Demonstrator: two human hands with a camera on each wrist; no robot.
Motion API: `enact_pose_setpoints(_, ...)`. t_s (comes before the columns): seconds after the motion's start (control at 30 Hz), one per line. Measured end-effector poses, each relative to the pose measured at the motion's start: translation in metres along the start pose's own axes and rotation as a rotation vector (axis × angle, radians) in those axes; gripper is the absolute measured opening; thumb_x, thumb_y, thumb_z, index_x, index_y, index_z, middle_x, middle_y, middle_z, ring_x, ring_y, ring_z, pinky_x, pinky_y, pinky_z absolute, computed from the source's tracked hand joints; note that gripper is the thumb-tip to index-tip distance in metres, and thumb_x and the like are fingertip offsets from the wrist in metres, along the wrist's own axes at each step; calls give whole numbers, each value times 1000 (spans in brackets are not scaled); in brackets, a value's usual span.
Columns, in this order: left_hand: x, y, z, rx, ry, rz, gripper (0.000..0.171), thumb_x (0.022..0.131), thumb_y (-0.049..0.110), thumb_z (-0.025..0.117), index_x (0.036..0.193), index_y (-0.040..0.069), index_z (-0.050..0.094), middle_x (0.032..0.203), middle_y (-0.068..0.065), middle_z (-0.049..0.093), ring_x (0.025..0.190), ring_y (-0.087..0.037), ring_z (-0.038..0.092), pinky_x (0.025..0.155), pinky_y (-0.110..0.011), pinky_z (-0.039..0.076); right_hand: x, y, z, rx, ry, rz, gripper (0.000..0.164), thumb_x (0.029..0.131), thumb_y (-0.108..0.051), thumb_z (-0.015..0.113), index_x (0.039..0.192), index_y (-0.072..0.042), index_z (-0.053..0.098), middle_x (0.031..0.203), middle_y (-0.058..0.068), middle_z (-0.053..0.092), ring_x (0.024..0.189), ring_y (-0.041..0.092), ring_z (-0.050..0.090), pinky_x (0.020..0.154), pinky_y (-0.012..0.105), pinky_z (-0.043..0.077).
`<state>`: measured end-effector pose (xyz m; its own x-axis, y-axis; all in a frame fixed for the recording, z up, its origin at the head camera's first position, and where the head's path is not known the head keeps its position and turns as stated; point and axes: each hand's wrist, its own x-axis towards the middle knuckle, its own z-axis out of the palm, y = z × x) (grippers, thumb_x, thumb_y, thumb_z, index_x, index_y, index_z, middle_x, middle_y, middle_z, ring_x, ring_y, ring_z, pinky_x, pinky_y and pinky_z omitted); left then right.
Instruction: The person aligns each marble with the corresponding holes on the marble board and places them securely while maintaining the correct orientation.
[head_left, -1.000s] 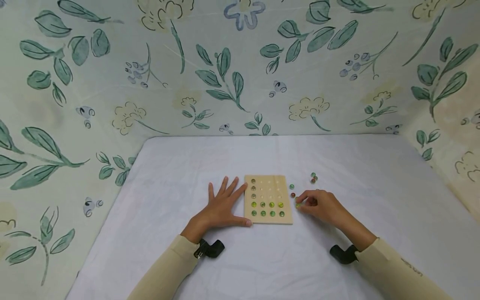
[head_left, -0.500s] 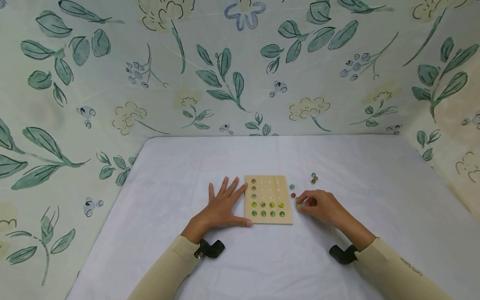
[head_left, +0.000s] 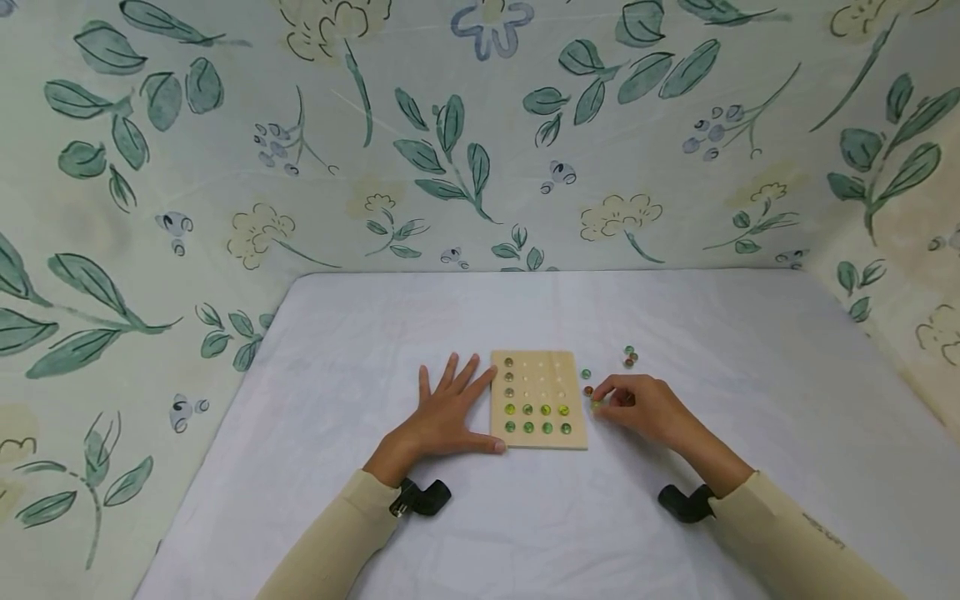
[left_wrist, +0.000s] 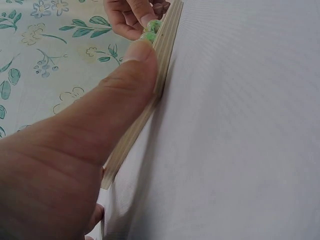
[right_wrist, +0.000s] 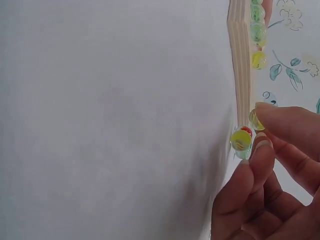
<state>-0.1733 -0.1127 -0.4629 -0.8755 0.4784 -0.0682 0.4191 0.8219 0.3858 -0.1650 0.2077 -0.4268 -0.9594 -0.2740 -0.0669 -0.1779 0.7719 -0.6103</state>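
A pale wooden board (head_left: 534, 438) with dimples lies flat on the table. Its two near rows hold green marbles (head_left: 547, 427) and yellow-green marbles (head_left: 546, 410); several brownish marbles (head_left: 508, 377) fill the rest of its left column. My left hand (head_left: 442, 421) rests at the board's left side, fingers spread, with the thumb (left_wrist: 142, 60) at the near corner. Just off the right edge, my right hand (head_left: 637, 404) pinches a yellow marble (right_wrist: 257, 121) between thumb and finger. Another yellow marble (right_wrist: 241, 140) shows by those fingertips, overlapping a red one (right_wrist: 246, 130).
A green marble (head_left: 586, 374) and a reddish marble (head_left: 588, 391) lie right of the board. Farther back sits a small cluster of marbles (head_left: 630, 359). White cloth (head_left: 360, 325) covers the table, and a leaf-patterned curtain (head_left: 337, 183) hangs behind its far edge.
My right hand has risen slightly, its fingertips still beside the board's right edge with the yellow marble. The left hand keeps its place on the board.
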Motion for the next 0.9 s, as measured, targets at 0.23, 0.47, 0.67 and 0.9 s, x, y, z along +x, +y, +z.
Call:
enact_pose_setpoints(0.23, 0, -1, 0, 0, -3, -7, 113, 67, 79, 65, 156, 30, 15, 162, -3, 4, 147, -32, -9, 106, -67, -14, 7, -8, 1, 14, 16, -26, 11, 83, -15, 74, 93, -18, 72, 72, -2, 58, 66, 16, 49, 56, 25, 41)
enact_pose_setpoints(0.47, -1, -1, 0, -11, -2, -2, 113, 67, 78, 65, 156, 29, 16, 162, -3, 5, 147, -33, -9, 105, -67, -14, 15, -18, 4, 32, 23, -60, 9, 85, -14, 74, 94, -14, 71, 71, -1, 57, 65, 15, 47, 55, 25, 38)
enact_pose_setpoints(0.67, -1, 0, -2, -17, -3, 1, 113, 67, 78, 66, 156, 28, 18, 162, -4, 6, 147, -33, -8, 106, -67, -13, 23, -23, 11, 60, 11, -68, 9, 85, -13, 74, 94, -13, 71, 69, 0, 56, 63, 16, 48, 53, 25, 39)
enact_pose_setpoints(0.9, -1, 0, -2, -8, -9, 5, 113, 67, 79, 65, 156, 29, 16, 162, 4, 9, 147, -33, -9, 105, -67, -14, 30, -31, 15, 65, 4, -72, 9, 85, -13, 73, 93, -14, 71, 69, 0, 56, 64, 16, 49, 58, 28, 39)
